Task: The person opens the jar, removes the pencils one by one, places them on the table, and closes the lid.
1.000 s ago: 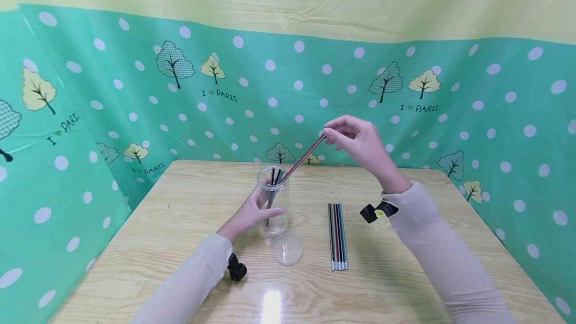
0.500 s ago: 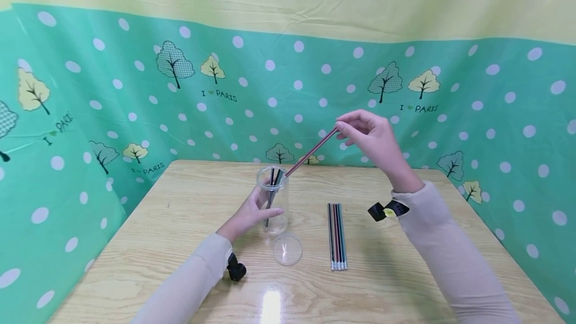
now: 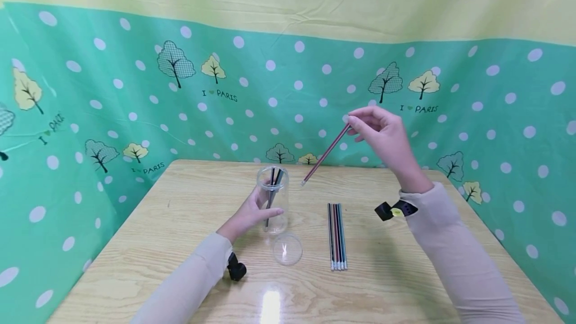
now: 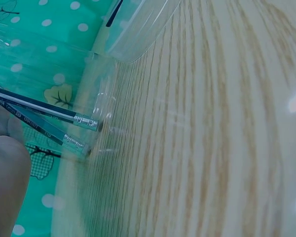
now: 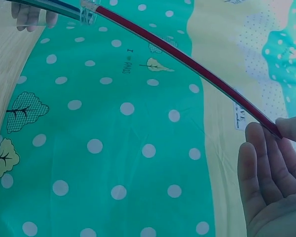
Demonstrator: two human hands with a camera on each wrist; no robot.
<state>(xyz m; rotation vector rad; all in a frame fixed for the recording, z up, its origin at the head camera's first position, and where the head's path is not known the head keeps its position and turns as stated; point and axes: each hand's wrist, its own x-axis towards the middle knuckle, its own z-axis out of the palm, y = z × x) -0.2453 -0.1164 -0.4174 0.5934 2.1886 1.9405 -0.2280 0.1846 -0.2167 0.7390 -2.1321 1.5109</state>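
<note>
My right hand (image 3: pixel 380 131) pinches a dark red pencil (image 3: pixel 326 154) by its upper end, between thumb and fingertips. The pencil slants down to the left, its silvery eraser end clear of the jar's rim to the right. My left hand (image 3: pixel 249 214) grips a clear round jar (image 3: pixel 280 199) that stands upright on the table. Inside it lean several dark pencils (image 3: pixel 272 194); in the left wrist view, dark pencils (image 4: pixel 44 108) show their metal-banded eraser ends at the jar's bottom.
A clear round lid (image 3: pixel 288 250) lies on the wooden table (image 3: pixel 189 204) in front of the jar. To its right, several pencils (image 3: pixel 337 236) lie side by side, eraser ends toward me. A patterned green and yellow cloth (image 3: pixel 252 114) hangs behind the table.
My right hand has moved right and slightly up, drawing the red pencil's lower end out over the jar's rim. My left hand and the jar have stayed in place.
</note>
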